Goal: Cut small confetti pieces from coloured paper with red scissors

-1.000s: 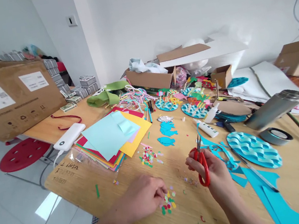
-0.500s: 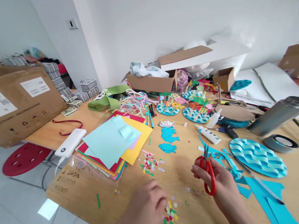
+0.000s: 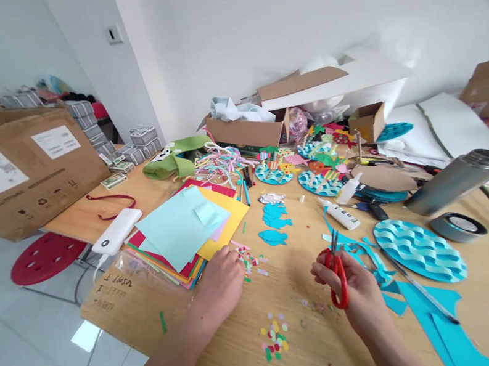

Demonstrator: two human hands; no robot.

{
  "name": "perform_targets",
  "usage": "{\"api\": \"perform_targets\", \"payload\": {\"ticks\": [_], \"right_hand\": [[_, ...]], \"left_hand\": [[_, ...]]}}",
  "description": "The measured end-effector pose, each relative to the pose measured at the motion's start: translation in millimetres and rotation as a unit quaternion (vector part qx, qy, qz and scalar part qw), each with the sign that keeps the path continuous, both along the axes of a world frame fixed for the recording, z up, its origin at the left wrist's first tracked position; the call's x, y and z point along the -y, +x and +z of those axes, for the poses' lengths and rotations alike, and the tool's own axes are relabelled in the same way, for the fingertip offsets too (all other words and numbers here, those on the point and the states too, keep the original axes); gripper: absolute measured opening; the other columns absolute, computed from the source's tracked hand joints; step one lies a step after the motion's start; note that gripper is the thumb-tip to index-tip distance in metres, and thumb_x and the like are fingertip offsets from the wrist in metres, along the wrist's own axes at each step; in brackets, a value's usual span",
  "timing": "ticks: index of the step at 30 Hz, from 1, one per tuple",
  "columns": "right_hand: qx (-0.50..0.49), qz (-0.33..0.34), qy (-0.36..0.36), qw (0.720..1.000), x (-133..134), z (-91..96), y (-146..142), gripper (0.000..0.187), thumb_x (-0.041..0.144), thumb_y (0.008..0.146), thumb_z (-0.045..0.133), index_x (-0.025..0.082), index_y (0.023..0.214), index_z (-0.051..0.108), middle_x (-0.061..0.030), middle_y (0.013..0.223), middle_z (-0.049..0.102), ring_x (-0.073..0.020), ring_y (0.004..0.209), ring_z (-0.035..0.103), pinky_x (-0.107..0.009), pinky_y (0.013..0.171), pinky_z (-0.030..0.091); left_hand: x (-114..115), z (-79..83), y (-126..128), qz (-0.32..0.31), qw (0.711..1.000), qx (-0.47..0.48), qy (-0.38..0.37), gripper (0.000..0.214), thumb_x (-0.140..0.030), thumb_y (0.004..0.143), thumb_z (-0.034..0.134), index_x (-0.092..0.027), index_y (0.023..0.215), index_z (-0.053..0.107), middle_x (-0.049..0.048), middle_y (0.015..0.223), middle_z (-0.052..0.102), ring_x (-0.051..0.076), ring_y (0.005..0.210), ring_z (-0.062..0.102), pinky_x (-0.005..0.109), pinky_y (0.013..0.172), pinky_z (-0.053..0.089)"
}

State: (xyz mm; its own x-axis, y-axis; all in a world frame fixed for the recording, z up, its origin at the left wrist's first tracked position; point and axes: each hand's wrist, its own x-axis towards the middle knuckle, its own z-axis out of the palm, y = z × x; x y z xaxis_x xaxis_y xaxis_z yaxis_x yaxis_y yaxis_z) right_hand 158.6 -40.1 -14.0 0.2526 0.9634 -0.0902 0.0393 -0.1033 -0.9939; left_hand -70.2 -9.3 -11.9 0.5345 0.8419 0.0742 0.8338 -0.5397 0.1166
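Note:
My right hand is closed around red-handled scissors, blades pointing up and away from me. My left hand rests low over the table by the front corner of the coloured paper stack. Its fingers are curled and pressed together, their tips hidden at the edge of a heap of small paper bits. A second patch of round paper dots lies between my hands, nearer to me. Blue paper fish lie beyond. Blue paper offcuts are right of my right hand.
A wavy blue paper oval, a tape roll and a steel flask stand at the right. A glue bottle lies mid-table. The white power bank sits at the left, near a large carton.
My left hand has moved away from me and slightly left, from beside the round dots to the farther heap of bits. My right hand still holds the scissors, almost unmoved.

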Motion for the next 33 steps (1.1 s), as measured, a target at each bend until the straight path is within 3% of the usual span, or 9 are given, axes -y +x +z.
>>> {"api": "perform_targets", "payload": {"ticks": [6, 17, 21, 24, 27, 31, 33], "right_hand": [[-0.004, 0.006, 0.009, 1.000, 1, 3.7, -3, 0.031, 0.037, 0.062, 0.073, 0.017, 0.076, 0.054, -0.0020, 0.071, 0.059, -0.0163, 0.060, 0.058, -0.028, 0.057, 0.049], [-0.012, -0.013, 0.032, 0.999, 3, 7.1, -6, 0.032, 0.040, 0.060, 0.072, 0.017, 0.074, 0.054, -0.0013, 0.067, 0.059, -0.0155, 0.058, 0.056, -0.026, 0.055, 0.045], [-0.016, 0.000, 0.023, 1.000, 5, 11.9, -7, 0.031, 0.038, 0.061, 0.072, 0.017, 0.074, 0.054, -0.0013, 0.067, 0.060, -0.0153, 0.060, 0.057, -0.027, 0.057, 0.046], [-0.017, -0.002, 0.027, 0.999, 5, 11.6, -8, 0.032, 0.040, 0.060, 0.072, 0.017, 0.075, 0.054, -0.0012, 0.066, 0.059, -0.0158, 0.059, 0.056, -0.027, 0.056, 0.046], [-0.014, -0.007, 0.029, 0.999, 4, 9.8, -10, 0.034, 0.043, 0.059, 0.071, 0.018, 0.074, 0.053, -0.0008, 0.064, 0.058, -0.0163, 0.058, 0.056, -0.027, 0.055, 0.046], [-0.007, 0.000, 0.022, 1.000, 4, 10.2, -12, 0.037, 0.046, 0.057, 0.072, 0.019, 0.073, 0.053, -0.0015, 0.064, 0.059, -0.0174, 0.058, 0.056, -0.029, 0.056, 0.047], [-0.006, 0.002, 0.021, 1.000, 5, 11.0, -12, 0.038, 0.046, 0.057, 0.072, 0.018, 0.073, 0.053, -0.0018, 0.064, 0.060, -0.0178, 0.059, 0.057, -0.029, 0.056, 0.046]], "left_hand": [[1, -3.2, 2, 0.002, 1.000, -0.019, 0.014, 0.021, -0.005, 0.077, 0.041, -0.014, 0.075, 0.060, 0.0094, 0.081, 0.057, 0.023, 0.090, 0.046, 0.037, 0.084, 0.036], [3, 6.2, 6, 0.002, 1.000, 0.001, 0.017, 0.024, -0.001, 0.074, 0.039, -0.015, 0.081, 0.057, 0.0076, 0.087, 0.057, 0.021, 0.091, 0.048, 0.033, 0.084, 0.037], [1, 3.2, 4, 0.020, 0.998, 0.059, 0.004, 0.018, -0.006, 0.075, 0.041, -0.016, 0.079, 0.056, 0.0062, 0.086, 0.057, 0.020, 0.090, 0.049, 0.031, 0.081, 0.037], [-2, -0.3, 2, 0.087, 0.983, 0.150, -0.053, 0.012, -0.010, 0.073, 0.046, -0.016, 0.071, 0.056, 0.0042, 0.077, 0.058, 0.017, 0.079, 0.051, 0.028, 0.072, 0.038], [-6, -3.3, -2, 0.155, 0.928, 0.287, -0.178, 0.006, -0.017, 0.069, 0.053, -0.014, 0.066, 0.057, 0.0013, 0.065, 0.058, 0.013, 0.063, 0.050, 0.025, 0.061, 0.037], [-6, -3.3, -8, 0.174, 0.780, 0.463, -0.383, 0.016, -0.027, 0.066, 0.058, -0.012, 0.071, 0.058, -0.0031, 0.058, 0.051, 0.006, 0.048, 0.037, 0.019, 0.046, 0.025], [-2, -1.7, -10, 0.170, 0.724, 0.497, -0.447, 0.020, -0.029, 0.063, 0.061, -0.012, 0.073, 0.058, -0.0048, 0.057, 0.047, 0.004, 0.045, 0.030, 0.019, 0.043, 0.017]]}}
